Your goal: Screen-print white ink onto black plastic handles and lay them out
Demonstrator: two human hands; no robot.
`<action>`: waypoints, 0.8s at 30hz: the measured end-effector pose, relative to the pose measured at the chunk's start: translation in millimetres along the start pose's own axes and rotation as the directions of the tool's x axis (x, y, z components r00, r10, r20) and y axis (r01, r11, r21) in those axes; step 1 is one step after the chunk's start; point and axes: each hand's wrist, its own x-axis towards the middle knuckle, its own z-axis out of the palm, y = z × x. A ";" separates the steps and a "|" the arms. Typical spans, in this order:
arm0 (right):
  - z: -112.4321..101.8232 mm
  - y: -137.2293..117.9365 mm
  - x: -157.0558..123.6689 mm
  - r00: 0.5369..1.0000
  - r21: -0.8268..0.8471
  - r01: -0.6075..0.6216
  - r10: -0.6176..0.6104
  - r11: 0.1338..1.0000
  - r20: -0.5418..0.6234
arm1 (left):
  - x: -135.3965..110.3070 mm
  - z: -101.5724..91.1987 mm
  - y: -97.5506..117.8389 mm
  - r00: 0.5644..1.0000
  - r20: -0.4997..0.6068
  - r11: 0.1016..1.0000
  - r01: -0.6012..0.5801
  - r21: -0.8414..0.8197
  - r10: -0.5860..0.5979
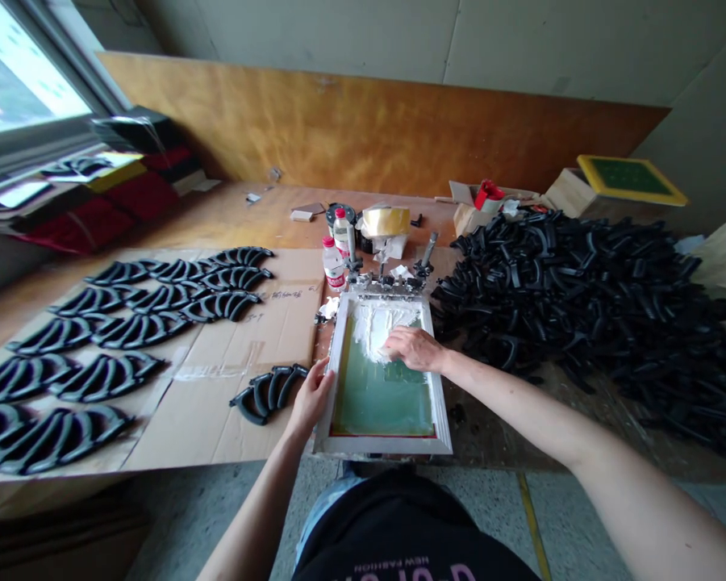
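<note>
The right grip (416,349) is curled over white paste (375,332) at the far part of a framed screen (384,403); whether it holds something cannot be told. The left grip (313,397) touches the frame's left edge, its closure unclear. The screen lies on the tabletop (230,214), metal clamps (393,282) at its far end. Leftward, a black ribbed piece (273,391) lies on cardboard (199,403); rightward, black parts (538,282) are heaped.

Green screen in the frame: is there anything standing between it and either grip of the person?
Nothing visible does. The left-hand grip is at the left side of the pale frame; the right-hand grip is over the green screen, near white paste smeared on it.
</note>
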 end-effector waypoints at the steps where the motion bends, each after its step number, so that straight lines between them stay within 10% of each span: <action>1: -3.6 0.4 -2.5 0.999 0.023 0.032 -0.033 0.999 0.025 | 0.2 0.2 -0.4 1.000 -0.006 1.000 0.000 -0.007 0.000; 10: 22.7 -7.2 -6.9 0.982 0.019 -0.024 0.028 1.000 -0.188 | -0.3 -3.0 0.1 1.000 0.014 0.999 0.025 -0.047 -0.025; 15: -4.0 7.5 18.3 0.950 0.126 -0.217 0.239 0.968 -0.199 | -10.0 -11.3 25.1 0.999 0.023 0.999 0.034 -0.042 -0.033; 20: -47.7 51.3 53.1 0.810 0.089 -0.512 0.515 0.854 -0.279 | -24.1 -29.7 81.7 0.999 0.054 0.992 0.003 -0.124 0.004; 24: -52.1 88.6 13.4 0.594 0.212 -0.690 0.708 0.692 -0.381 | -15.2 -31.5 129.0 0.986 -0.040 0.941 -0.165 -0.296 0.161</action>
